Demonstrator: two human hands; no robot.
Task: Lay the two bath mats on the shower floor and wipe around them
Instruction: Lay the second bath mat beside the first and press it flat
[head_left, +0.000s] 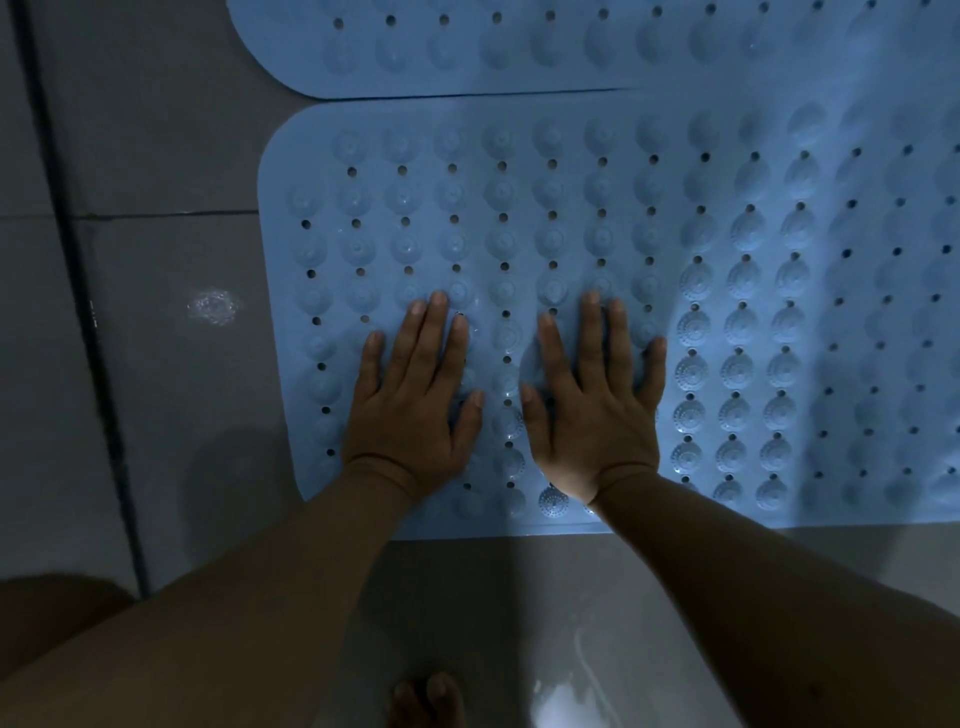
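Note:
Two blue rubber bath mats with round bumps and small drain holes lie flat on the grey tiled shower floor (171, 156). The near mat (727, 312) fills the middle and right of the view. The far mat (519, 47) lies just beyond it, their long edges almost touching. My left hand (415, 395) and my right hand (597, 400) rest palm down, side by side, on the near mat's front left part. Fingers are spread and hold nothing.
A dark grout line or channel (78, 260) runs down the floor at the left. A small wet or soapy patch (213, 307) sits left of the near mat. My toes (426, 696) show at the bottom edge on a shiny wet tile.

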